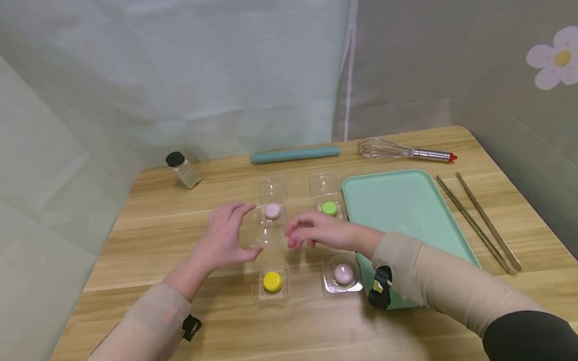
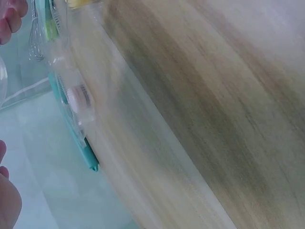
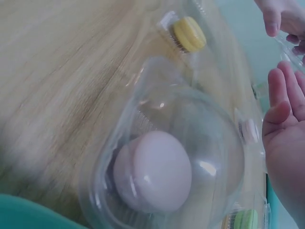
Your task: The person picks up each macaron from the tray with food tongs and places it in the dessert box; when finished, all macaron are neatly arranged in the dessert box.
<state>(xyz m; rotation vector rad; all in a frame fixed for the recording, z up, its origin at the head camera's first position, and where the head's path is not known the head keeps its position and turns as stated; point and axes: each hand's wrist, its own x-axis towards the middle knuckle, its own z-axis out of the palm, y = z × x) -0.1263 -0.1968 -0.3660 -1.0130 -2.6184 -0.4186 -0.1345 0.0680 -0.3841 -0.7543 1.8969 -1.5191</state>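
My left hand [image 1: 228, 235] holds a clear plastic shell [image 1: 264, 235] between thumb and fingertips, above the table. To its right, my right hand [image 1: 323, 230] hovers with loosely bent fingers and nothing visible in them. Nearer to me, a yellow macaron [image 1: 272, 281] lies in a clear tray. A pale pink macaron [image 1: 344, 274] sits under a clear dome, seen close up in the right wrist view. Behind the hands, another pale pink macaron [image 1: 273, 211] and a green macaron [image 1: 329, 209] rest in clear boxes whose lids stand raised. The left wrist view shows mostly tabletop.
A mint-green tray [image 1: 400, 196] lies right of the boxes, partly under my right forearm. Metal tongs [image 1: 482, 225] are beyond it. Along the back are a whisk [image 1: 407, 151], a teal roll [image 1: 295, 155] and a black-capped jar [image 1: 184, 170].
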